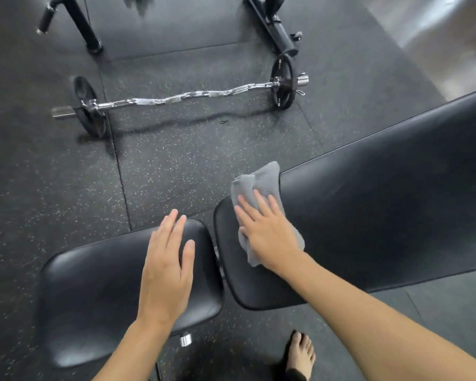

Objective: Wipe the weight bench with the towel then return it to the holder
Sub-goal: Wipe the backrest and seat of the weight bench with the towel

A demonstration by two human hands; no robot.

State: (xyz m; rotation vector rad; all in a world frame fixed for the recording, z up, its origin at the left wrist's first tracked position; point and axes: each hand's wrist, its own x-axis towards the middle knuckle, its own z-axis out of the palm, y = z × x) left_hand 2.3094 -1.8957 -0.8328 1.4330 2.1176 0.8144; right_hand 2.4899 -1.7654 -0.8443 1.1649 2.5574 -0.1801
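The black padded weight bench fills the lower half of the view: a seat pad (94,292) at the left and a long back pad (382,204) running up to the right. A grey towel (261,180) lies crumpled on the near end of the back pad, partly hanging over its far edge. My right hand (264,232) presses flat on the towel, fingers spread. Resting palm down on the seat pad is my left hand (168,265), with nothing in it. No towel holder is in view.
A curl barbell (176,99) with black plates lies on the speckled rubber floor beyond the bench. Black rack legs (80,23) and another machine frame (278,31) stand at the back. My bare foot (300,353) is on the floor below the bench.
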